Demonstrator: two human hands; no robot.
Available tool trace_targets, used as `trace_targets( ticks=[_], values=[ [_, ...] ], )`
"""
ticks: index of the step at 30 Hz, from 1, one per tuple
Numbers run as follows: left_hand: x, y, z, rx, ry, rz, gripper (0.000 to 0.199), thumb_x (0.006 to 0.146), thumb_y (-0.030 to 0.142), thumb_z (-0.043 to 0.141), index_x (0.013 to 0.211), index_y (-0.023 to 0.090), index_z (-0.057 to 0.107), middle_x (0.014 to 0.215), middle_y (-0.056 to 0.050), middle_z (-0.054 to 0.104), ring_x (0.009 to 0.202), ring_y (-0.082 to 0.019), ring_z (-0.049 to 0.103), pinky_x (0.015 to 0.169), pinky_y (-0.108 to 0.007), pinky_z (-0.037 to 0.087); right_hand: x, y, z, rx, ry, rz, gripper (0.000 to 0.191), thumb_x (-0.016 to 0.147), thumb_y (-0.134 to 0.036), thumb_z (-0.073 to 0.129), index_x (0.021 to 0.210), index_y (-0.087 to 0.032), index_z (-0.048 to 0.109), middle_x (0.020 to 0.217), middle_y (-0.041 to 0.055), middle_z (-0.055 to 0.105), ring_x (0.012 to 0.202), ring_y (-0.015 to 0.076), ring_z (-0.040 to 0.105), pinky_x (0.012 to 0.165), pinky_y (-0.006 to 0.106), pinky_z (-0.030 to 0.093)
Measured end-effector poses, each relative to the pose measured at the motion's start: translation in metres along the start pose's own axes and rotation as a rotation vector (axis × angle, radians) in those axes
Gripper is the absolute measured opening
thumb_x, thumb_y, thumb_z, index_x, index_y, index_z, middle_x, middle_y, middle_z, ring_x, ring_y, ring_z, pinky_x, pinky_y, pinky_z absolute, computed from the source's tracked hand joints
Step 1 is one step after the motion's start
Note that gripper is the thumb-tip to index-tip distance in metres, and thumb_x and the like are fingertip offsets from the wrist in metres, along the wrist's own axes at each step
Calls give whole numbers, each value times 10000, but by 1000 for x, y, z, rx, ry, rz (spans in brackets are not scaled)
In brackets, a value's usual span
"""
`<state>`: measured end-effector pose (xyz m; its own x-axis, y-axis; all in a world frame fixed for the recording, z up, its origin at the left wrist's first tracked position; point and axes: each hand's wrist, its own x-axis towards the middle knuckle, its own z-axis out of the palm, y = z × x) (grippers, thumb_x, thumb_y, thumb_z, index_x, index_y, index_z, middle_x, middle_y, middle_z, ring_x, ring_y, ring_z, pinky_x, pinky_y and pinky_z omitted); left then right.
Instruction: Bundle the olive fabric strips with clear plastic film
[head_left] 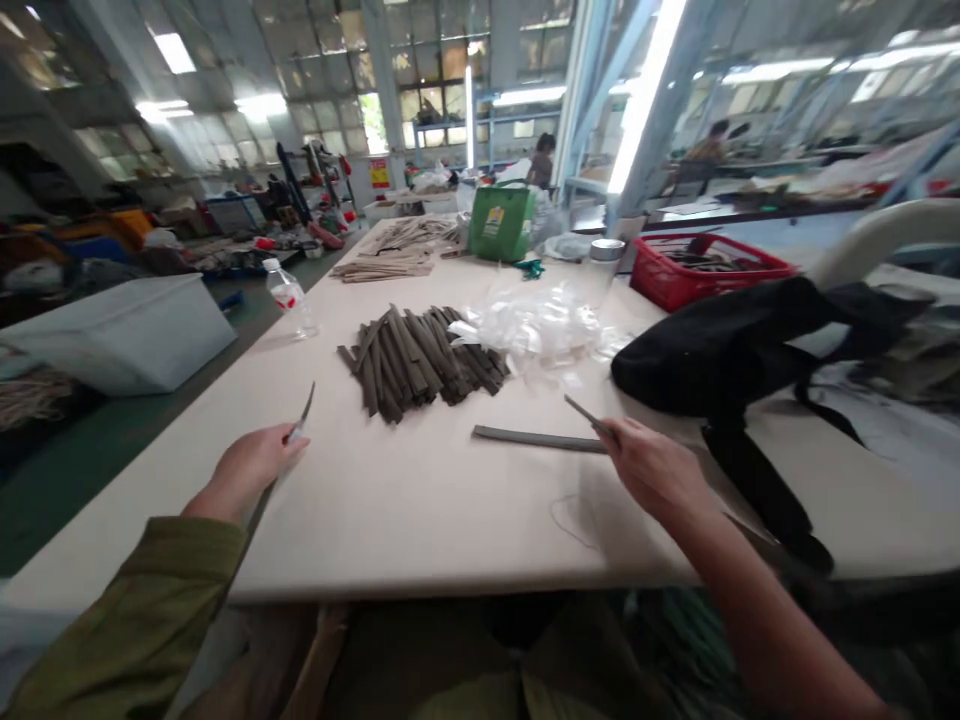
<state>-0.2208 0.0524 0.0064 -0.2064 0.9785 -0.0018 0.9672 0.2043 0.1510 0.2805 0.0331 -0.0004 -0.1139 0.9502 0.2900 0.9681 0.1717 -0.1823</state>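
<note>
My left hand (255, 468) is closed on a thin dark grey strip (306, 408) at the left side of the table. Its tip points up past my fingers, and a long tail runs down beside the wrist. A small pale bit shows at the fingertips, too blurred to name. On the right, my right hand (651, 468) pinches another narrow grey strip (583, 410), most of it hidden by the hand. One flat grey strip (536, 438) lies on the table, its right end behind that hand. Beyond both hands rests a pile of cut grey strips (412, 360).
Clear plastic bags (536, 325) lie against the pile. A water bottle (291, 300) stands left, a black bag (697, 350) with straps lies right. Farther back are a red basket (709, 268), a green bag (501, 222) and beige strips (386, 265) on the white table (360, 520).
</note>
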Motion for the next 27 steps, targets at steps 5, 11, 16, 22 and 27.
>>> trace_targets(
  ticks=[5,11,16,22,27],
  values=[
    [11,0,12,161,-73,103,506,834,493,381,1033,126,668,992,-198,703,894,-361,652,728,-383,439,7,-12,20,-35,-88,-195,282,890,-99,542,1134,-190,652,1211,97,644,1031,246,608,815,311,417],
    [41,30,-16,130,-52,103,601,795,509,480,1198,84,615,1124,-232,672,1005,-394,630,843,-450,450,13,-31,47,-100,-125,-271,220,895,-118,554,1089,-176,641,1071,102,666,957,243,593,836,338,381],
    [64,122,-21,-16,-18,360,500,808,491,482,1153,174,658,1106,-112,708,968,-286,659,836,-352,472,21,-32,53,-119,-119,-234,129,875,-108,555,939,-160,654,959,105,661,896,259,593,759,340,388],
    [89,254,12,-166,134,632,369,826,355,545,1136,194,663,1209,-78,663,1113,-226,592,977,-285,404,-35,-49,14,-55,-110,-220,199,799,-9,516,809,-196,584,786,43,642,715,219,607,652,312,385],
    [126,309,28,-206,217,515,309,723,270,647,1011,175,702,1182,-152,655,1161,-322,539,981,-413,382,-99,-40,-17,297,-230,-199,277,704,7,496,858,-215,558,720,-12,655,558,153,617,483,253,322]
  ],
)
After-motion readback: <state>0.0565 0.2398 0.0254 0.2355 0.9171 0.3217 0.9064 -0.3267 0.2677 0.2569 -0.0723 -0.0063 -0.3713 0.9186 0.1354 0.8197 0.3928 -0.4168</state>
